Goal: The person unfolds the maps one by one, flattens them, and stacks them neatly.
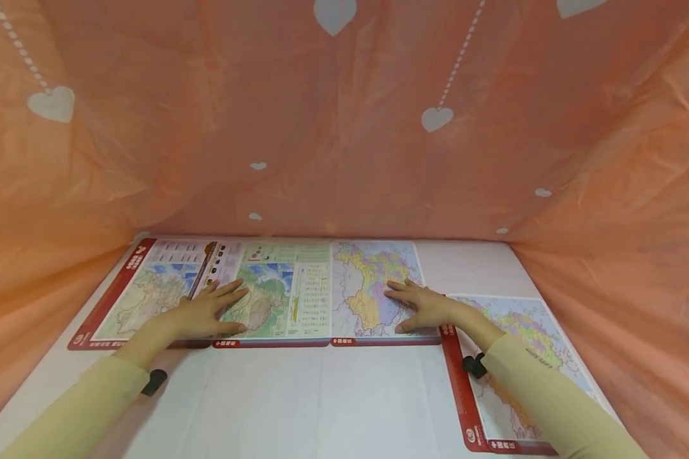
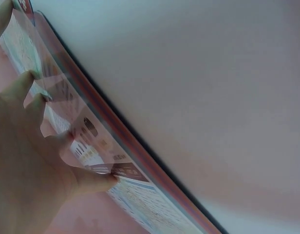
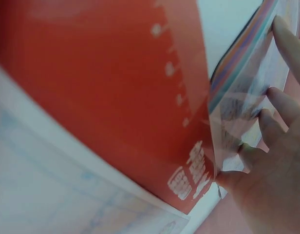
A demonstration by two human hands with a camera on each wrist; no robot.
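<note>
Several laminated map sheets lie on a white table (image 1: 321, 401). My left hand (image 1: 209, 312) rests flat with spread fingers on the green relief map (image 1: 275, 296), over the seam with the red-bordered map sheet (image 1: 143, 290) at far left. My right hand (image 1: 416, 306) presses flat on the yellow and purple map (image 1: 367, 287). In the left wrist view my left hand (image 2: 38, 161) lies on the map's edge (image 2: 116, 146). In the right wrist view my right hand (image 3: 267, 161) rests on a sheet next to the red border (image 3: 116, 97) of another map.
A fourth map (image 1: 517, 370) with a red border lies lengthwise at the right, under my right forearm. Orange plastic sheeting (image 1: 344, 127) with white hearts walls the table at the back and both sides. Bare white tabletop lies in front of the maps.
</note>
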